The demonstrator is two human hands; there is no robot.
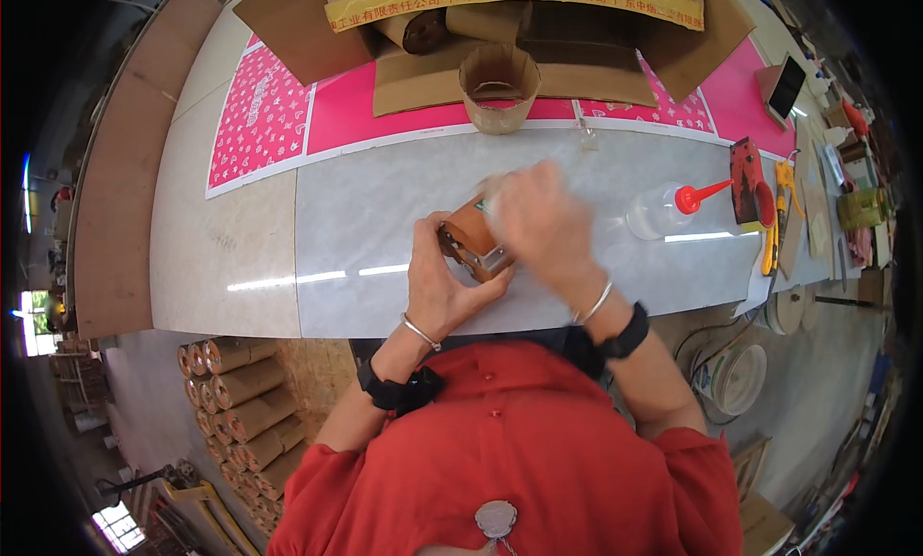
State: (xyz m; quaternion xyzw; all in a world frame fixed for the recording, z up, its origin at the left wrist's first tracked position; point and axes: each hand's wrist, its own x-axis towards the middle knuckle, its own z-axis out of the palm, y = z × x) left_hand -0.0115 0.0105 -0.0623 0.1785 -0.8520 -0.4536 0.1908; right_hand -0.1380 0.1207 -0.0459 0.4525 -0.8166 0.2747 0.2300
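Note:
My left hand (442,275) is closed round an orange-brown, rounded piece (469,231) with a dark, uneven opening and a shiny metallic part at its lower side. Its exact kind is not clear. Over the top of this piece, my right hand (546,224) is smeared by motion. A whitish patch (494,208) shows at its fingers, too blurred to name. To the right stands a clear squeeze bottle (657,213) with a red nozzle. Both hands are above the near edge of the grey tabletop (370,214).
A cut-down cardboard tub (500,94) stands before an open carton (519,32) holding brown rolls. Pink printed sheets (260,113) lie beneath. At right are a red tool (748,181) and yellow-handled cutters (777,219). Brown rolls (240,388) are stacked below the table.

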